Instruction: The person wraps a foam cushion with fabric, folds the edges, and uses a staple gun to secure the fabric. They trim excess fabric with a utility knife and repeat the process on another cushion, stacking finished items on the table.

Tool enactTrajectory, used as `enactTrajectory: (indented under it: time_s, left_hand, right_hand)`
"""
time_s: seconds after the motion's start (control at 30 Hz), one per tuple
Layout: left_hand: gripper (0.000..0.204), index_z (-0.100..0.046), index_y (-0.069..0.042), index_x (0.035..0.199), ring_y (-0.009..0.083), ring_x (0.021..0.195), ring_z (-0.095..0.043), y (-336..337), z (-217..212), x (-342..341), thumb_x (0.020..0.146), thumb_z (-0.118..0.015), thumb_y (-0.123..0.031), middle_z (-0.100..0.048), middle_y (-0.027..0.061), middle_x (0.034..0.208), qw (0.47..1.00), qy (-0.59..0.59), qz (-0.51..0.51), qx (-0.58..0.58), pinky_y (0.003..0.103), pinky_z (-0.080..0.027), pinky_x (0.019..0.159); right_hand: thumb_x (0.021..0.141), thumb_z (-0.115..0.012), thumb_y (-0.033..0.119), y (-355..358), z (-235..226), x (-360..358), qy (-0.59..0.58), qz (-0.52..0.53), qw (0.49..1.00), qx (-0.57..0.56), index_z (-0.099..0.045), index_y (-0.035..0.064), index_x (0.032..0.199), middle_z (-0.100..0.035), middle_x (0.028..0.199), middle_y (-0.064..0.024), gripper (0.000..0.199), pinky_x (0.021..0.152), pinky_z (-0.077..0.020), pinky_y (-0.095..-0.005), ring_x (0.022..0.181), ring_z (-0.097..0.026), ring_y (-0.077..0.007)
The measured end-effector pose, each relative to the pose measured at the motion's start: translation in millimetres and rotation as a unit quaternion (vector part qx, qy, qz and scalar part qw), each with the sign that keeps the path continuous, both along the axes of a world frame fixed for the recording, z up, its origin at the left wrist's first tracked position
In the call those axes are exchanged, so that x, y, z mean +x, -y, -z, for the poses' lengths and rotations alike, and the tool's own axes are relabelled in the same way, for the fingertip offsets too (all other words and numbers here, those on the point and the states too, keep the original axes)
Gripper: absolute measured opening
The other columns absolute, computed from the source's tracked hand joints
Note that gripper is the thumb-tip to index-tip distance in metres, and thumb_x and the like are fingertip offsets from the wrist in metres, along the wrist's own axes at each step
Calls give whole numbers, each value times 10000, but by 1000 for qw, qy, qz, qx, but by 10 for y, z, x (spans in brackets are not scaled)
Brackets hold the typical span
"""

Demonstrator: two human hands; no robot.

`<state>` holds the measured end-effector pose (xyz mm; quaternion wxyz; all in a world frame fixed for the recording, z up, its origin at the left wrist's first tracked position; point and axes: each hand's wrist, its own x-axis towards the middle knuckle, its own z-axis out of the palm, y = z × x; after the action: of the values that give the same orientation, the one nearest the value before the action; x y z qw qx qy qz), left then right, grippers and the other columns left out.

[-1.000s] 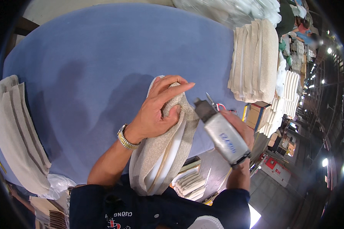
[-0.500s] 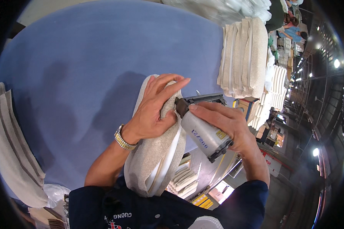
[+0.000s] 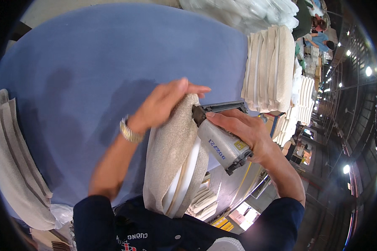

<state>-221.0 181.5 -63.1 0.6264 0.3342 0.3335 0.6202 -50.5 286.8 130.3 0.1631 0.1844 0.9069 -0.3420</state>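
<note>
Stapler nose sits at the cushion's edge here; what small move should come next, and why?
Probably press the stapler nose into the fabric fold. The right hand grips it at the cushion edge, and the left hand lies flat on the fabric beside it.

Blue felt-covered worktable (image 3: 92, 54) fills most of view. Beige fabric-covered panels stacked upright at far right edge (image 3: 268, 69), another stack at left edge (image 3: 12, 167). Clear plastic bags piled beyond the table (image 3: 247, 12). Factory aisle on right, dark ceiling, row of bright lamps (image 3: 356, 54).
</note>
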Motion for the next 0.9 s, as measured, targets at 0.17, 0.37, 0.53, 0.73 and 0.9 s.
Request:
enactTrajectory:
  time_s: [0.17,0.37,0.53,0.73,0.9]
  left_hand:
    - [753,-765,9,804,209,669,-649,-270,105,102,1110,-333,-528,-694,125,680,989,-146,-26,-11,356,-535,744]
    - [722,-742,11,752,237,596,-618,-281,-13,152,1101,-359,-491,-660,144,620,984,-158,-40,-73,379,-507,689]
    - [723,-727,17,729,262,578,-584,-355,93,260,1095,-374,-498,-629,162,604,974,-208,-68,-59,395,-491,673]
    - [733,-597,43,647,375,532,-510,-349,65,272,1093,-380,-498,-520,226,571,974,-204,-69,-69,478,-431,605]
    - [741,-530,55,612,455,527,-480,-369,114,330,1094,-374,-486,-466,275,570,970,-205,-124,-28,531,-405,575]
  right_hand:
    - [712,-798,272,-82,-44,-140,34,-39,999,11,-591,151,1449,-684,1126,-148,775,775,-589,-422,930,-718,-351]
    - [723,-790,252,-191,-80,-245,46,-63,997,12,-594,130,1441,-684,1052,-138,754,763,-584,-415,901,-719,-340]
    - [728,-800,232,-169,-18,-50,36,-38,999,16,-592,103,1437,-680,1018,-136,751,762,-574,-402,896,-721,-317]
    - [753,-789,221,-188,-29,-146,49,-28,998,-12,-580,107,1452,-679,966,-136,738,792,-564,-398,889,-714,-309]
    - [763,-785,212,-124,-56,-193,64,-13,998,7,-593,85,1438,-697,1010,-146,712,805,-565,-392,912,-718,-305]
